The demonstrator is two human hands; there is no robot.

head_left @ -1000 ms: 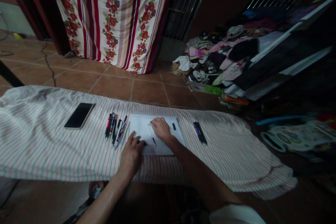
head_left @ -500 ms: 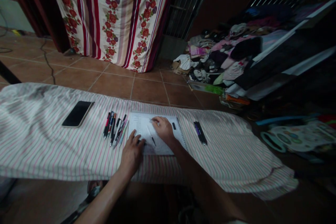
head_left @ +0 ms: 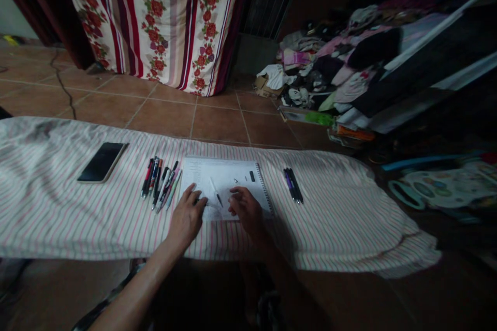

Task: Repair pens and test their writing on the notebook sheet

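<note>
Your right hand (head_left: 245,210) slid back, open and empty, to the notebook's (head_left: 229,173) near edge; its pen (head_left: 216,193) looked light and slick, best pinched mid-barrel.

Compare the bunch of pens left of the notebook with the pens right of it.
The left bunch holds many pens, the right pair only two or so. The left bunch is fanned out and mixes red, blue and pale barrels; the right pair lies close and parallel, dark and purple. Both lie on the striped cloth beside the notebook, pointing away from the person.
</note>
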